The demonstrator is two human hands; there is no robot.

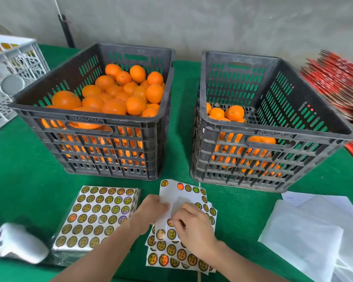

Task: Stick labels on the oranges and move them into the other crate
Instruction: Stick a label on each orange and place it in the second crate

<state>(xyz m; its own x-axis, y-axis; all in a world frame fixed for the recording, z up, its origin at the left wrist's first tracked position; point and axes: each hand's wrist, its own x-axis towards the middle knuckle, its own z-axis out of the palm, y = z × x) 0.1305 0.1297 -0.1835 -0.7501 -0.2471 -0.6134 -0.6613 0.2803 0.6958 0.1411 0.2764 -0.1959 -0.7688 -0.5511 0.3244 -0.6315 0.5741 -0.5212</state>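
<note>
Bright, even, diffuse light. The black slotted plastic crates (pixel 110 139) cast only soft shadows on the green felt tabletop (pixel 18 169). The round foil labels (pixel 102 212) glint with rainbow glare. Wide-angle distortion bends the edges. The white rounded object (pixel 22 243) near left and the red stacked strips (pixel 334 78) far right are blurred.

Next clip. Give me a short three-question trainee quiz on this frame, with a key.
1. True or false: the left crate holds more oranges than the right crate.
2. The right hand has its fingers on: A an orange, B the label sheet, C a crate handle.
3. What colour is the table cover?
Key: 1 true; 2 B; 3 green.
</note>
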